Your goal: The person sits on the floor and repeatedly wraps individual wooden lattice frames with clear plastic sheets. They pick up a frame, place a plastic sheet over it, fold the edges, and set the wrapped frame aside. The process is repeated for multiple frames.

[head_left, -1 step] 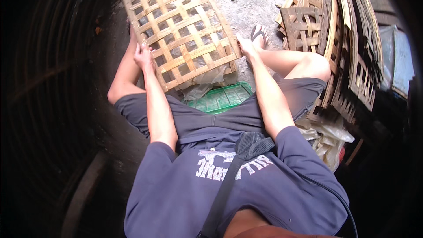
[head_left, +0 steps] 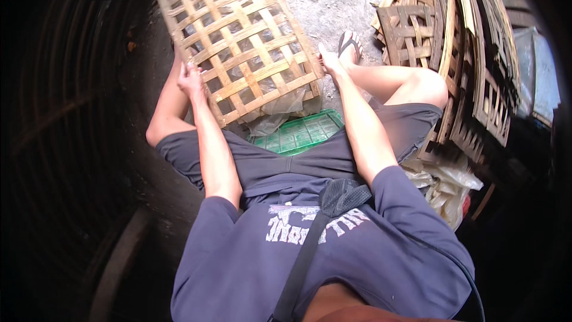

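Observation:
A square, open-weave bamboo lattice panel lies tilted in front of me, between my knees. My left hand grips its near left edge, fingers curled through the weave. On the near right corner my right hand holds the panel, thumb on top. Under the panel are a crumpled clear plastic sheet and a green plastic grid tray. I am seated, with bare knees to either side.
A stack of similar woven bamboo panels and strips leans at the right. White plastic bags lie beside my right thigh. My foot in a sandal rests on grey concrete ground. Dark curved ribs fill the left.

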`<state>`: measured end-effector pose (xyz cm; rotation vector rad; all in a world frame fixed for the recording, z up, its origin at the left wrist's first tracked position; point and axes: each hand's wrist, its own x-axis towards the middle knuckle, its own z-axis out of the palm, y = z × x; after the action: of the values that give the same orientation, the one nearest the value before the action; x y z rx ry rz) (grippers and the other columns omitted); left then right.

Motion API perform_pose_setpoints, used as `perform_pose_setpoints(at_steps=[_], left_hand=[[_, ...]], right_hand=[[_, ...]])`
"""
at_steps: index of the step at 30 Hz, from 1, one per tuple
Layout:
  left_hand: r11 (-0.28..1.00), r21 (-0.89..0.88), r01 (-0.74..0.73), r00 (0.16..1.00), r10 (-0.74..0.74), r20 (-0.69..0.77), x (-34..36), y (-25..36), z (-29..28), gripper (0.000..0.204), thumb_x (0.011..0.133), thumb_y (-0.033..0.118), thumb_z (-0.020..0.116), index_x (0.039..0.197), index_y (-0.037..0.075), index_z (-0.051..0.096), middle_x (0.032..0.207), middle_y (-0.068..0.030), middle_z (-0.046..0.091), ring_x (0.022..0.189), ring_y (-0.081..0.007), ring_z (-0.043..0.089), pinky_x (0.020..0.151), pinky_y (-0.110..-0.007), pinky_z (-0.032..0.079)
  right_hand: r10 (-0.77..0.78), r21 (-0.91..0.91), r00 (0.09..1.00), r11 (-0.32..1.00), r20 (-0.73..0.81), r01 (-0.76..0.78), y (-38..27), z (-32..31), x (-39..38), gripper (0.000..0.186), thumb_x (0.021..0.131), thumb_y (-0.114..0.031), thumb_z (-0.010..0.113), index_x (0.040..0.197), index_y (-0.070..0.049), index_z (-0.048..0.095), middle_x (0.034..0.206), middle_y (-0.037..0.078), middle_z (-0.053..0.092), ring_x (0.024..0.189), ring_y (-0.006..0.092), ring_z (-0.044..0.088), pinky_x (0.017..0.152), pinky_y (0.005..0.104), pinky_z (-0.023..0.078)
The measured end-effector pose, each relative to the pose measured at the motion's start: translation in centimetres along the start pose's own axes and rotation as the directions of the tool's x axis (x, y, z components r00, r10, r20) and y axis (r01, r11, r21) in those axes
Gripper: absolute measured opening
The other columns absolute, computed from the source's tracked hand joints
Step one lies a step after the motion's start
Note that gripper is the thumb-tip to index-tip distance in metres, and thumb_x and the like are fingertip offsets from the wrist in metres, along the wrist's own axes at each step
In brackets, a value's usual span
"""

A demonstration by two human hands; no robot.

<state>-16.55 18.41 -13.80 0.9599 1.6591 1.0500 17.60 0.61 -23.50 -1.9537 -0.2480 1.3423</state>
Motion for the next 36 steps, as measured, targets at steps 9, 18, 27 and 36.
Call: perform_pose_setpoints(at_steps=[9,18,27,36], left_hand=[[0.882,0.138,-0.450,0.882,0.463,-0.089,-2.1,12.8,-3.4,0.034,0.093,0.008,0.049,0.125,-0.003,0.047,0.083,-0.0058,0.054,0.066,-0.0127,0.053,0.055,-0.028,0.049],[0.790,0.021,-0.613,0.748,0.589,-0.305,-1.8,17.8,-2.1,0.022,0.093,0.012,0.045,0.107,-0.004,0.052,0.076,-0.0111,0.053,0.064,-0.0185,0.052,0.055,-0.033,0.051],[0.740,0.098,-0.665,0.680,0.655,-0.331,-0.3,19.7,-3.1,0.022,0.091,0.009,0.049,0.107,-0.006,0.052,0.079,-0.0154,0.055,0.065,-0.0220,0.056,0.056,-0.036,0.053],[0.717,0.256,-0.648,0.655,0.696,-0.292,-1.1,20.3,-3.5,0.028,0.092,0.009,0.046,0.116,-0.006,0.049,0.083,-0.0137,0.055,0.068,-0.0198,0.055,0.059,-0.033,0.051]], right_hand=[[0.008,-0.349,0.997,0.936,-0.078,-0.034,4.7,6.8,3.2,0.071,0.071,-0.047,0.068,0.125,-0.007,0.046,0.124,0.017,0.051,0.116,0.0338,0.048,0.097,0.0447,0.037],[-0.034,-0.329,0.994,0.944,-0.107,-0.003,-1.4,5.3,-1.8,0.054,0.073,-0.045,0.069,0.110,-0.009,0.054,0.113,0.011,0.057,0.100,0.0268,0.056,0.092,0.0449,0.034],[-0.400,-0.441,0.894,0.852,-0.203,0.281,-5.7,8.7,-8.7,0.040,0.079,-0.030,0.066,0.105,-0.004,0.049,0.102,0.014,0.054,0.095,0.0260,0.053,0.085,0.0434,0.033],[-0.337,-0.401,0.917,0.886,-0.213,0.233,-5.6,7.7,-7.6,0.038,0.080,-0.026,0.064,0.107,-0.004,0.049,0.104,0.014,0.053,0.099,0.0279,0.052,0.086,0.0458,0.032]])
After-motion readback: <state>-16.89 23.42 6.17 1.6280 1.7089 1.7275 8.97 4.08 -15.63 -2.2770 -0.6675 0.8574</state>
